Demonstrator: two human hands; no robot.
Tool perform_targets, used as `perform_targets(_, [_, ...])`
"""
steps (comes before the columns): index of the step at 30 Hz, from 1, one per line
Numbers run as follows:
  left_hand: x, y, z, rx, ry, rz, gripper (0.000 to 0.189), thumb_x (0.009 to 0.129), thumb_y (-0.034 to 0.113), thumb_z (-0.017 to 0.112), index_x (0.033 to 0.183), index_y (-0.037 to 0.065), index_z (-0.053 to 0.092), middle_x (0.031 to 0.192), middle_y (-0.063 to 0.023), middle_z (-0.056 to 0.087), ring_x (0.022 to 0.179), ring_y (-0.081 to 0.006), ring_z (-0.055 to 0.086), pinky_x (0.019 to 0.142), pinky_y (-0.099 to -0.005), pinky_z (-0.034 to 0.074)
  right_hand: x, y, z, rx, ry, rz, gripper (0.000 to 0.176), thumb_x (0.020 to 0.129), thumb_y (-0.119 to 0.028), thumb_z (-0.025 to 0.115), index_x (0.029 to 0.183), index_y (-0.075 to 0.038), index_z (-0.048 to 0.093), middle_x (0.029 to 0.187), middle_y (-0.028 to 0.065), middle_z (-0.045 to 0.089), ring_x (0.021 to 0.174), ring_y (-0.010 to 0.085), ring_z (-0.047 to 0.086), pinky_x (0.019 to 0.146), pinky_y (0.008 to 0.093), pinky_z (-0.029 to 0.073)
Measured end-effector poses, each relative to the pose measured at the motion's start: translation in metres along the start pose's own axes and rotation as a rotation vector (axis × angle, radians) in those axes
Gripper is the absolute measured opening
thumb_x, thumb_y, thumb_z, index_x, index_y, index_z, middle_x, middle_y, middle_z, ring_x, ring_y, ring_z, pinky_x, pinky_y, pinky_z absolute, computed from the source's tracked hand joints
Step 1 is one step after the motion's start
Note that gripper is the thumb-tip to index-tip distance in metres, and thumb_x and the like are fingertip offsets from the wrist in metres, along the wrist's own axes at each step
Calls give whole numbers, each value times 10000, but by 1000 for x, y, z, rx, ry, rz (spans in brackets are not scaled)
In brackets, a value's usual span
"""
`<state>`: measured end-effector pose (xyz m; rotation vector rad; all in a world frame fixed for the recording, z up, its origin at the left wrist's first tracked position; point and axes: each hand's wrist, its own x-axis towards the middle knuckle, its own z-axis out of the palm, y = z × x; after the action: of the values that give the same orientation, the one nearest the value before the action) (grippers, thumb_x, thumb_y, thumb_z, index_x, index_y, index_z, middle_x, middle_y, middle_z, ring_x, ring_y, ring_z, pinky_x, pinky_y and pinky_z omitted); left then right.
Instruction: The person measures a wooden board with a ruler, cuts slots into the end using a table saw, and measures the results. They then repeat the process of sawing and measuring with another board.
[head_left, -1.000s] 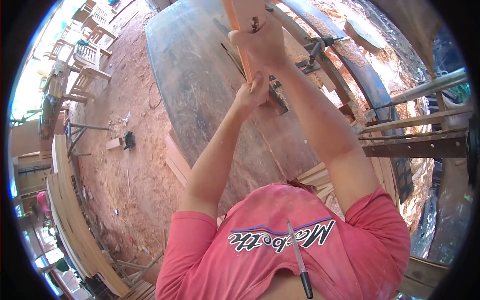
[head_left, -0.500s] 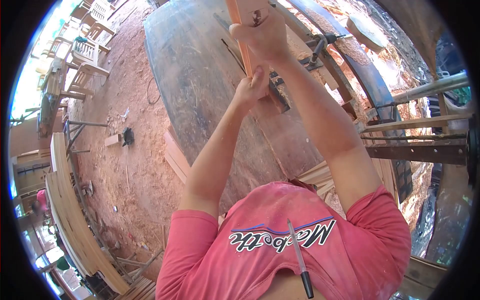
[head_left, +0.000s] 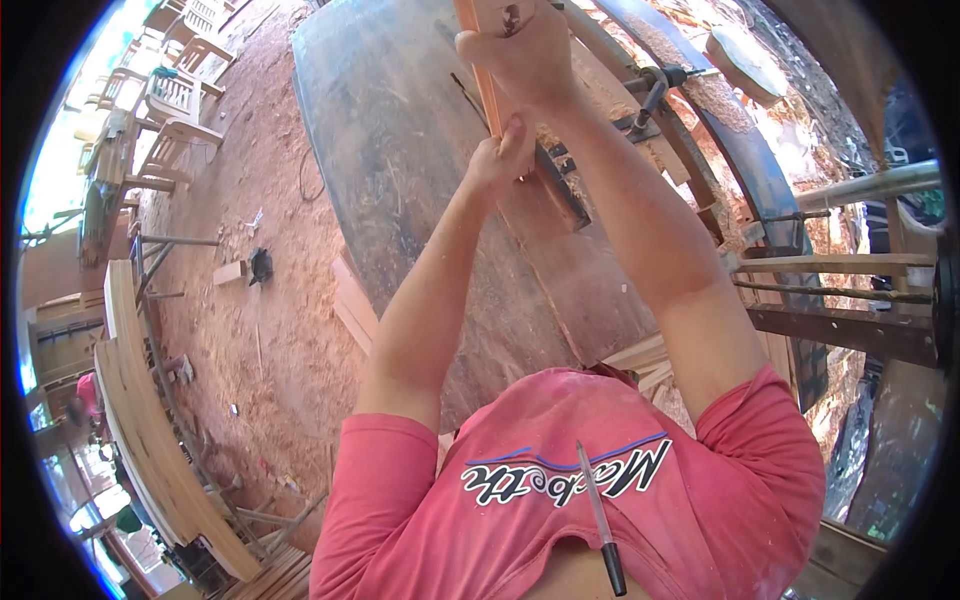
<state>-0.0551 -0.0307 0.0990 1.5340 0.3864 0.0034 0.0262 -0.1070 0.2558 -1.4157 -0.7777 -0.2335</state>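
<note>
Wooden strip [head_left: 487, 95]: your right hand [head_left: 525, 60] closed around it ahead; your left hand [head_left: 503, 158] pinches it just behind. Feed across saw table [head_left: 400, 150] seemingly partway; end beyond fingers unseen.

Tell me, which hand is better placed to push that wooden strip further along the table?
Probably the left hand: its grip is at the near end of the wooden strip, behind it. The right hand lies farther along, on top, steadying.
</note>
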Motion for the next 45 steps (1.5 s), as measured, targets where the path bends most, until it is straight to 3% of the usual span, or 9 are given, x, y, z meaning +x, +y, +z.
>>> perform_targets(5, [11,-6,-6,-14,6,3,826,895,749,481,914,-52,682,797,-95,659,764,-179,624,682,-314,484,6,-1,3,-7,-8,23,334,662,-123,683,969,-14,608,768,53,589,741,156,586,682,313,487])
perform_targets(7, [15,-6,-11,-32,-101,-66,868,934,735,404,1206,-64,608,1054,-117,686,945,-187,646,851,-333,490,9,2,7,-48,17,21,353,661,-125,683,988,-12,613,782,58,597,750,158,590,688,310,488])
perform_targets(8, [14,-4,-11,-32,-101,-68,868,934,735,404,1206,-64,608,1054,-117,686,945,-187,646,851,-333,490,10,2,8,-90,40,15,372,659,-127,683,1006,-10,618,795,63,606,759,160,594,694,307,489])
perform_targets(10, [14,-1,-10,-74,-41,-42,845,910,730,480,1010,-85,680,880,-113,677,798,-173,636,698,-308,496,13,4,9,-34,24,23,384,657,-124,684,1018,-9,622,807,62,614,767,159,596,702,306,491])
perform_targets(14, [10,8,-8,-78,10,-36,843,918,717,482,1028,-95,678,900,-116,679,819,-176,640,707,-311,501,17,13,13,84,4,-10,397,656,-108,681,1035,-1,630,823,43,620,780,143,591,715,297,489])
perform_targets(32, [6,20,-10,-25,9,-26,907,902,748,468,1016,-130,660,893,-141,675,839,-193,648,726,-315,505,23,19,17,45,0,32,293,676,-92,673,948,2,622,759,7,593,722,99,561,658,271,471])
perform_targets(40, [28,1,-17,-33,49,-19,853,916,707,502,1067,-117,662,928,-140,682,865,-197,647,749,-315,501,28,26,22,121,-2,-19,238,676,-67,659,900,0,618,726,2,576,692,88,544,630,267,461])
perform_targets(45, [24,9,-16,-46,50,5,840,912,708,507,1019,-109,672,890,-136,683,816,-201,656,717,-323,508,29,29,25,85,36,-33,217,682,-72,663,882,-1,618,711,-5,578,673,85,543,610,269,459])
